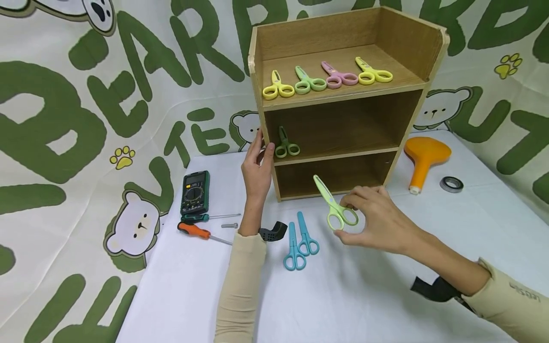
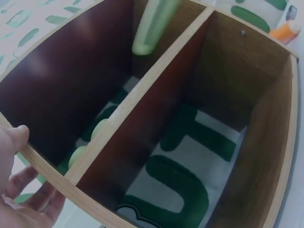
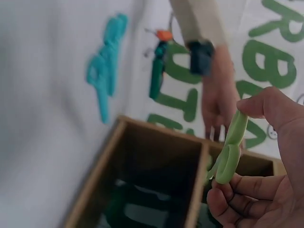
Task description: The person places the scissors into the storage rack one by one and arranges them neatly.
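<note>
Holding lime scissors [image 1: 333, 204]; backdrop lettering [image 1: 160, 59] "BEAR"

I count eight pairs of scissors [image 1: 336, 208] over my feed: two yellow, three green, one pink, two blue. I get one wooden shelf unit [image 1: 317, 40] with three levels. On the tabletop [image 1: 343, 305] I tally two screwdrivers [image 1: 195, 230], one digital multimeter [image 1: 195, 193], one bolt [image 1: 229, 225], one roll of black tape [image 1: 450, 190] and one orange paddle-shaped object [image 1: 426, 150]. I see two hands [image 1: 377, 219] and two black wrist mounts [image 1: 273, 232].
</note>
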`<state>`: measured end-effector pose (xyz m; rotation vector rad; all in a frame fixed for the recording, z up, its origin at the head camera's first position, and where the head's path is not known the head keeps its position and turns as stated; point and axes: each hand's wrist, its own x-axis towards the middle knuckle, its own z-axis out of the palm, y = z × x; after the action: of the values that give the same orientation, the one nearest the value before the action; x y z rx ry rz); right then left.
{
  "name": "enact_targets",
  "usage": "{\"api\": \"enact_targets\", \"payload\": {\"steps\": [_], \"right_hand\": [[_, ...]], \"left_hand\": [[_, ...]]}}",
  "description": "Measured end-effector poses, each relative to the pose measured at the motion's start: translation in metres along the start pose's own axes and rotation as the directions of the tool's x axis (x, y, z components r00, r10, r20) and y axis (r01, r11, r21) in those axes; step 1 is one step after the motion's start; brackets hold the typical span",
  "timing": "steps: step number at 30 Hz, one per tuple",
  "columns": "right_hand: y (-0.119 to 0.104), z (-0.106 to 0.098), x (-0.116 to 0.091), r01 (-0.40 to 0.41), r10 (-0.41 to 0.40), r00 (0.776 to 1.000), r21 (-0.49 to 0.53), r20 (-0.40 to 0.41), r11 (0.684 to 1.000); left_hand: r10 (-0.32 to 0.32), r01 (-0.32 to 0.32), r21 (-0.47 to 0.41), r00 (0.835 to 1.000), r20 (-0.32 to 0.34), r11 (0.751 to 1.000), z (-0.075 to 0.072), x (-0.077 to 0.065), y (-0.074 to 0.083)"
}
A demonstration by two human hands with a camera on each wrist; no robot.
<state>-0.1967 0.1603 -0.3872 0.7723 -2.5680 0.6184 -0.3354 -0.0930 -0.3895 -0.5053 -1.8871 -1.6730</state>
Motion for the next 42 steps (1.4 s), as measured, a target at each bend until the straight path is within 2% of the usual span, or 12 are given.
{"api": "enact_targets", "payload": {"steps": [4,5,11,19,23,31,36,42], "right_hand": [[0.008,-0.015,0.03,0.04,-0.04,0.999,-0.007,-0.036,0.999],[0.011,-0.018,0.037,0.046,-0.047,0.998,-0.012,-0.038,0.999],[0.024,-0.029,0.079,0.012,-0.011,1.0,-0.054,0.015,0.998],[0.041,-0.023,0.126,-0.064,0.072,0.993,-0.081,0.09,0.995],[0.051,-0.016,0.144,-0.127,0.136,0.98,-0.073,0.145,0.989],[0.061,-0.001,0.163,-0.214,0.222,0.943,-0.058,0.246,0.975],[0.065,0.002,0.167,-0.265,0.272,0.913,-0.063,0.305,0.962],[0.069,0.005,0.171,-0.266,0.266,0.912,-0.041,0.313,0.963]], "left_hand": [[-0.02,0.02,-0.008,1.0,0.004,1.0,-0.001,-0.002,0.016],[-0.023,0.023,-0.005,1.0,0.006,1.0,-0.001,-0.002,0.015],[0.003,-0.003,0.022,1.0,0.005,1.0,-0.001,0.001,-0.013],[0.005,-0.005,0.022,1.0,-0.001,1.0,-0.002,0.002,-0.015],[-0.005,0.005,0.02,1.0,-0.003,1.0,-0.001,0.001,-0.013],[-0.01,0.01,0.009,1.0,0.006,1.0,-0.001,-0.004,0.02],[-0.012,0.012,0.0,1.0,0.006,1.0,-0.001,-0.005,0.022],[-0.014,0.014,0.007,1.0,0.01,1.0,-0.003,-0.003,0.021]]}}
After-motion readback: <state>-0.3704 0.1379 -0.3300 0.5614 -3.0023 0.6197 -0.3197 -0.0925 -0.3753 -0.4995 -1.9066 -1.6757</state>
